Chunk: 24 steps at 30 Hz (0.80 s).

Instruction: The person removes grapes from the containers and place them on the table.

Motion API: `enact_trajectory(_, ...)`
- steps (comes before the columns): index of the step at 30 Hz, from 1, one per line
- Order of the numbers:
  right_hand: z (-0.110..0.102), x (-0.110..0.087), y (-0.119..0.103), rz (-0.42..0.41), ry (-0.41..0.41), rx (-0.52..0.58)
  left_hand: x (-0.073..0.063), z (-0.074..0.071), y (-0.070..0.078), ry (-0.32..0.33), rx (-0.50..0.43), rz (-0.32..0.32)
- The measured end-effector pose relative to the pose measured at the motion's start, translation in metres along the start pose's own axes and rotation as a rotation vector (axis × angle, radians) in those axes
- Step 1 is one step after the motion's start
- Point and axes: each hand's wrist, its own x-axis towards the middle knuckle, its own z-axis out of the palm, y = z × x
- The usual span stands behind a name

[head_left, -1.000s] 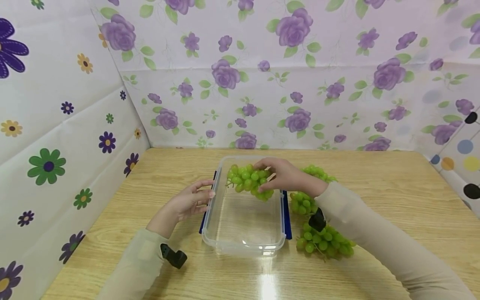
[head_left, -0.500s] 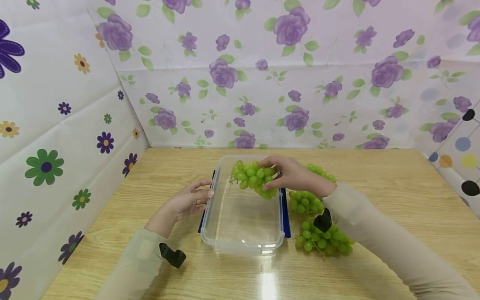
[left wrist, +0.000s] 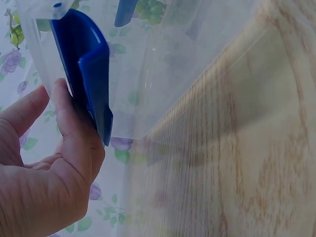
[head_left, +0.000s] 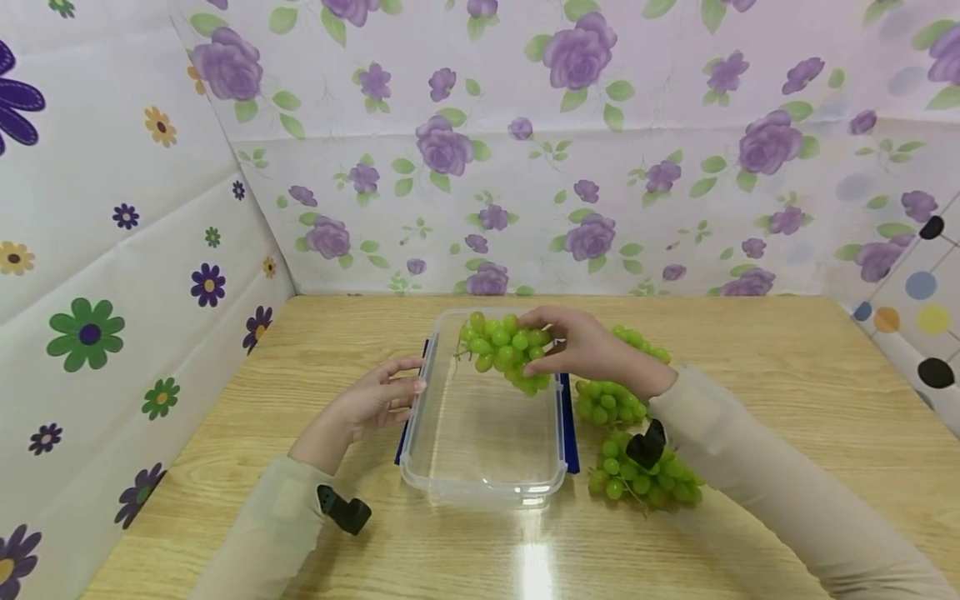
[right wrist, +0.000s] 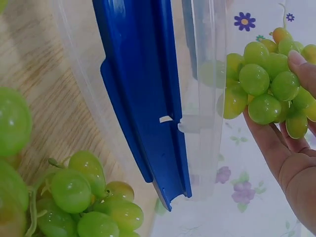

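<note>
A bunch of green grapes [head_left: 504, 346] hangs over the far half of a clear plastic container [head_left: 480, 486]. My right hand [head_left: 577, 343] grips it between thumb and fingers from the right; in the right wrist view the grapes [right wrist: 269, 79] show above the container's rim. My left hand [head_left: 375, 404] lies at the container's left side with relaxed fingers. In the left wrist view its fingertips touch the side by a blue clip [left wrist: 91, 64], thumb apart. Through the container's transparent walls only the wooden table shows.
Right of the container lie more green grapes: a near bunch [head_left: 648, 479], a middle bunch [head_left: 609, 404] and a far bunch [head_left: 641, 342] partly behind the right wrist. Another blue clip [head_left: 568, 425] hangs at the container's right side. Flowered cloth [head_left: 487, 167] walls the wooden table [head_left: 772, 400].
Over the container, the right hand moves the grapes slightly right, then a little back and up. The left hand stays at the container's left side.
</note>
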Motion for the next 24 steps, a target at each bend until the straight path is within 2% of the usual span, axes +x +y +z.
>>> enact_trajectory(7,-0.001,-0.008,-0.001,-0.016,0.026,0.008,0.001,0.000,0.000,-0.003,0.001,-0.001)
enact_trajectory(24,-0.011,-0.034,0.004,0.040,0.098,0.078,0.001,-0.001,-0.001,0.002,0.014,-0.001)
